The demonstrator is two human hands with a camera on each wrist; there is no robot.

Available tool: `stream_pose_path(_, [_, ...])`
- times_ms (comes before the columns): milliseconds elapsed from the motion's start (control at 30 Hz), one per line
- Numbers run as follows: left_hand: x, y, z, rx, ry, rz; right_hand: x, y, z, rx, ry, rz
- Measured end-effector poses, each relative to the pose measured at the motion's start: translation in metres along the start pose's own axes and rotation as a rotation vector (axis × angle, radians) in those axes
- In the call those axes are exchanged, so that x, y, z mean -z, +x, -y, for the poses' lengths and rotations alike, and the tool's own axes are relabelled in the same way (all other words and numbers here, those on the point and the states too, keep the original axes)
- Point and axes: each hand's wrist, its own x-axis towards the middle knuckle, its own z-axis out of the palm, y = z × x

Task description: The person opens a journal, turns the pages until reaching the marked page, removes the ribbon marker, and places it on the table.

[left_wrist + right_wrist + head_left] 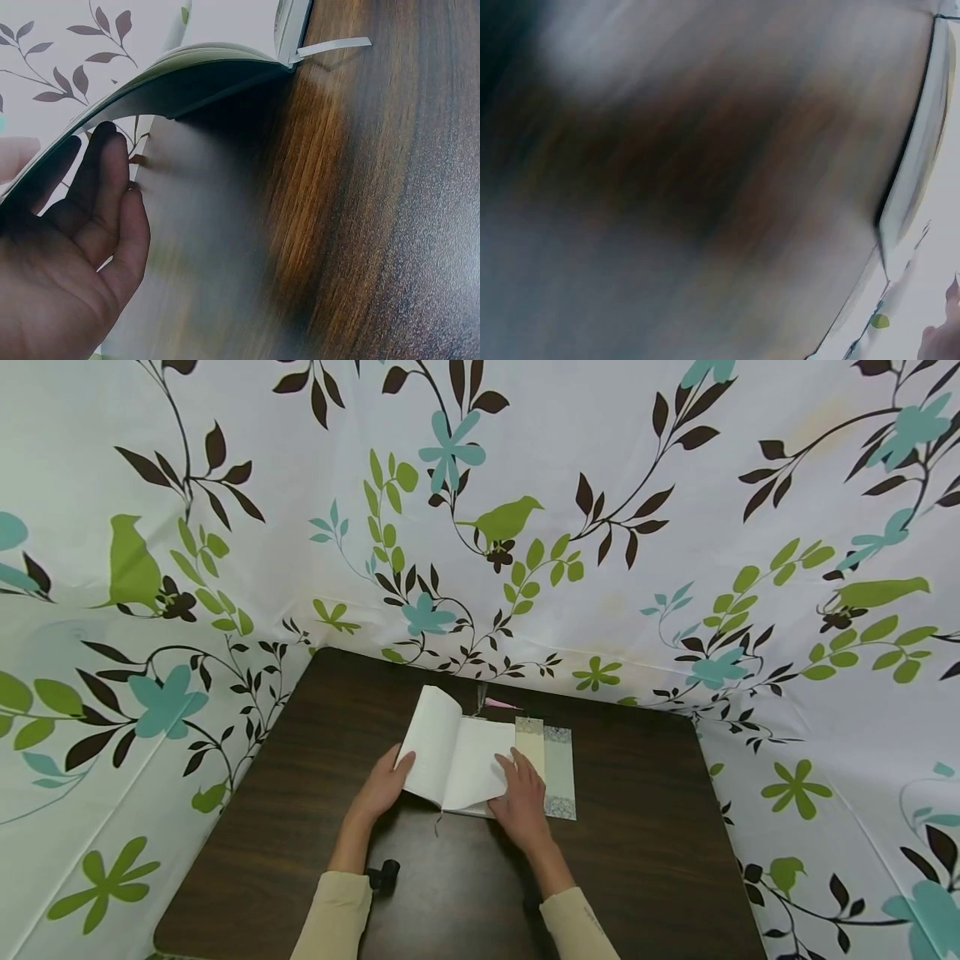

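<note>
The left hand (pixel 384 785) has its fingers (pixel 112 187) straight under the lifted left pages of the book (pixel 457 756), propping them up. The right hand (pixel 521 802) lies flat, fingers extended, pressing the right page down. The book lies open near the far middle of the dark table (pixel 645 852), on a patterned cover (pixel 558 772). A ribbon (pixel 330 48) trails from its spine.
</note>
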Motion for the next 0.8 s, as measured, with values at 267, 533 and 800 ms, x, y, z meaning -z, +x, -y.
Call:
stream_pose_path(267, [0.0,0.002,0.005,-0.004,-0.028,-0.011,-0.009,0.008,0.019,-0.144,0.219,-0.053])
stream_pose_path(533, [0.0,0.001,0.004,0.021,-0.032,-0.003,-0.019,0.008,0.037,-0.002,0.248,0.076])
stream_pose_path(800, [0.0,0.001,0.004,0.034,-0.056,0.005,-0.02,0.006,0.049,0.197,0.192,0.233])
